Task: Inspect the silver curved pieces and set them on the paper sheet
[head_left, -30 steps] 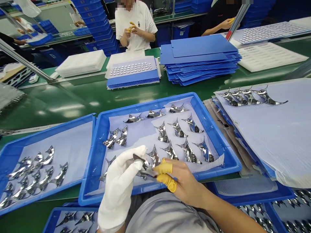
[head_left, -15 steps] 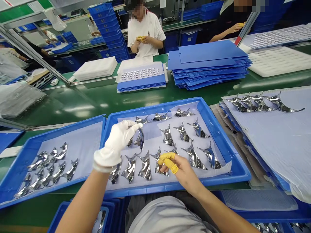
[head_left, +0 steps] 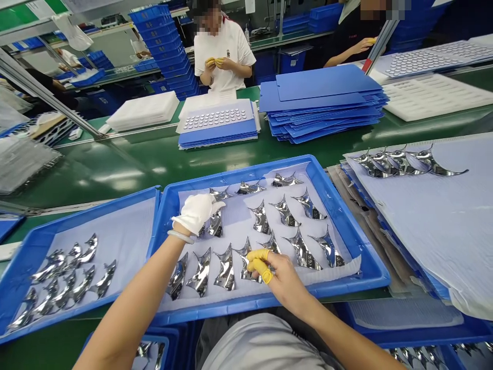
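Right in the thick of it: the left hand [head_left: 196,213], in a white cotton glove, sits just over one chrome curved piece [head_left: 215,224], while the right hand [head_left: 283,277], yellow finger cots [head_left: 257,264] on its fingertips, touches another chrome curved piece [head_left: 245,267] (a firm grip on either? can't tell from here). The hands stay well apart, both over a blue plastic tray [head_left: 358,246] lined with a pale sheet [head_left: 234,226] and laid with more chrome pieces. Across the green table [head_left: 127,177], a co-worker [head_left: 221,56] works beside a stack of blue boards [head_left: 323,85].
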`<state>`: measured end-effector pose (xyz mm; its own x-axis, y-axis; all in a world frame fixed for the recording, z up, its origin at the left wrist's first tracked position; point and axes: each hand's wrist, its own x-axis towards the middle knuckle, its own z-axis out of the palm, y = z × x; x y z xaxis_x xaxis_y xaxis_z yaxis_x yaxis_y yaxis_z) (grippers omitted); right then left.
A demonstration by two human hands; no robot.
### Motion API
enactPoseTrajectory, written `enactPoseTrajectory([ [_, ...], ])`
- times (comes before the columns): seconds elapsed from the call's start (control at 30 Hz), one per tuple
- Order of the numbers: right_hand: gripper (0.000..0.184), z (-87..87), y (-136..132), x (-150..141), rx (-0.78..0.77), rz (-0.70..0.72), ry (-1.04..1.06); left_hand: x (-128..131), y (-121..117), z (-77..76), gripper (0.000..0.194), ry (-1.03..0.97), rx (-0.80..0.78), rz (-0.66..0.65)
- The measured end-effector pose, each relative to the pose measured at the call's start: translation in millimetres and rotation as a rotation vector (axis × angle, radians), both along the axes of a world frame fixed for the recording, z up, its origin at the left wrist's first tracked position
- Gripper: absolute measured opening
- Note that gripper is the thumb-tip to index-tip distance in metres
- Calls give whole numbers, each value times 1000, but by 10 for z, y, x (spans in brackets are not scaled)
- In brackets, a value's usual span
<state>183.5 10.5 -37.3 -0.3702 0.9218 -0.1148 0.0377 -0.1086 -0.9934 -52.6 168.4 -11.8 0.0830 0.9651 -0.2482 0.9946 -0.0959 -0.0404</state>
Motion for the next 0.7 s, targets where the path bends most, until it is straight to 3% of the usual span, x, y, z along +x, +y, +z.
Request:
enactPoseTrajectory([
  [0.1, 24, 1, 0, -6, 30, 7, -33, 78, 69, -5, 38, -20, 91, -20],
  [0.3, 25, -6, -3, -17, 93, 6, -89, 242, 266, -246, 25, -142, 151, -115],
  [0.37, 25, -8, -15, -12, 100, -1, -94, 218, 318, -252, 21, -210, 180, -116],
  [0.43, 25, -12, -29, -5, 103, -1, -84, 152, 323, -159, 17, -308, 239, -108],
  [0.53, 25, -19, -39, 5, 117, -15, -76, 54, 163, 127, 15, -514, 382, -64],
  [0.63, 24, 6, -26, 4, 184, -129, -101, 57, -238, 420, 20, -780, 515, -5],
  [0.7, 25, 59, -7, -6, 248, -226, -88, 125, -573, 520, 21, -948, 510, 1],
])
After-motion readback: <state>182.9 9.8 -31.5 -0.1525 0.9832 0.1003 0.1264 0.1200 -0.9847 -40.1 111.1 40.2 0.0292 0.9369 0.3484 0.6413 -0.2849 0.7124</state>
